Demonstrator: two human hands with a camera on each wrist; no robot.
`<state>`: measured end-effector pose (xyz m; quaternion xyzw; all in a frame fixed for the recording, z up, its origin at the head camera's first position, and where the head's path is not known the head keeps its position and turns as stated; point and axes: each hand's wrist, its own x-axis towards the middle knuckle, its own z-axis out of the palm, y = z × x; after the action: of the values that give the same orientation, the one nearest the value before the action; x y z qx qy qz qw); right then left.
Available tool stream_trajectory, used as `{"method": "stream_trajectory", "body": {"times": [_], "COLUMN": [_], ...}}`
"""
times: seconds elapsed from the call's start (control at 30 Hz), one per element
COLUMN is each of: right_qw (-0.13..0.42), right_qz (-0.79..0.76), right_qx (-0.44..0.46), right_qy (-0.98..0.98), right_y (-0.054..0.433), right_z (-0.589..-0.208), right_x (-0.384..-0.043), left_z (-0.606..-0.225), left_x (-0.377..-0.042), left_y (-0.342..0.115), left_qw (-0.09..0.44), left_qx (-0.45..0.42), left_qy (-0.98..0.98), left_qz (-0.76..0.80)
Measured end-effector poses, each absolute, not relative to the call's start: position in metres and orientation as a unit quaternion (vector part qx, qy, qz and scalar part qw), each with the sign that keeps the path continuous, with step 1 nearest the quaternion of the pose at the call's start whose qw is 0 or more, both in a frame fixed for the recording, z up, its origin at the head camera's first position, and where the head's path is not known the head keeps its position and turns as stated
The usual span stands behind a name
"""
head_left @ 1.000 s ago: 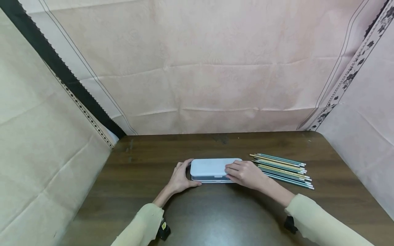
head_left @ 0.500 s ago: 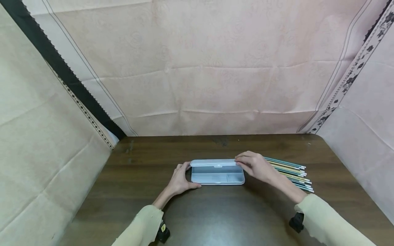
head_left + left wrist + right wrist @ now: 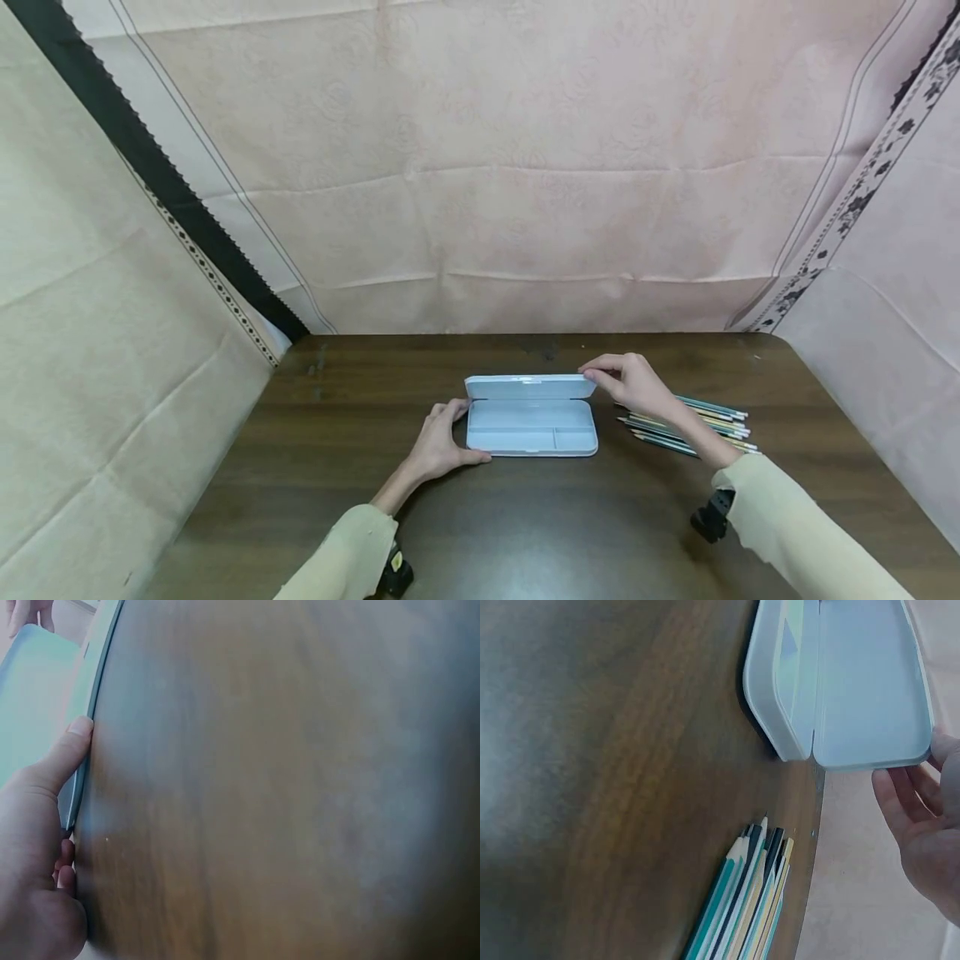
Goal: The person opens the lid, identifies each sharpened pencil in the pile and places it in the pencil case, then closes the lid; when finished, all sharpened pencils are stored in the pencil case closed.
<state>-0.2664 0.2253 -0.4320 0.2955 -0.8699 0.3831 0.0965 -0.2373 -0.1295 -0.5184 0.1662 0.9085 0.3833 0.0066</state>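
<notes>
A pale blue pencil case (image 3: 510, 440) lies on the table with its hinged lid (image 3: 528, 387) raised at the back. Inside, a low divider sets off a smaller compartment at the right. My left hand (image 3: 437, 442) grips the case's left end, thumb along the front edge and fingers toward the back corner. The lid's right corner is pinched by my right hand (image 3: 633, 385), thumb and fingertips at its edge in the right wrist view. Several pencils (image 3: 720, 425), green, yellow and dark, lie in a bundle right of the case, partly hidden by the right forearm.
The brown wooden table (image 3: 375, 375) ends at a hanging cloth (image 3: 525, 225) behind, with more cloth at both sides. In the right wrist view, the sharpened pencil tips (image 3: 742, 851) point toward the case.
The lid, almost closed at first, has swung up and back, showing the inside of the case. My right hand has moved back and slightly right with it; the left hand has stayed put.
</notes>
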Motion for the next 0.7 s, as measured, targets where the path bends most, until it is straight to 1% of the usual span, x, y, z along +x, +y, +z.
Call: {"method": "stream_trajectory", "body": {"times": [0.3, 0.6, 0.7], "right_qw": [-0.012, -0.068, -0.077], "right_qz": [0.462, 0.533, 0.549], "right_qx": [0.219, 0.154, 0.133], "right_qy": [-0.859, -0.829, -0.822], "right_y": [0.231, 0.231, 0.23], "right_z": [-0.433, -0.438, -0.44], "right_x": [-0.286, -0.298, -0.301], "left_z": [-0.521, -0.52, -0.518], "left_x": [-0.236, -0.233, -0.233], "left_y": [-0.13, -0.131, -0.131], "left_qw": [-0.004, -0.007, -0.011], "left_qx": [0.174, 0.181, 0.183], "left_qy": [0.91, 0.906, 0.907], "left_qz": [0.377, 0.383, 0.38]}}
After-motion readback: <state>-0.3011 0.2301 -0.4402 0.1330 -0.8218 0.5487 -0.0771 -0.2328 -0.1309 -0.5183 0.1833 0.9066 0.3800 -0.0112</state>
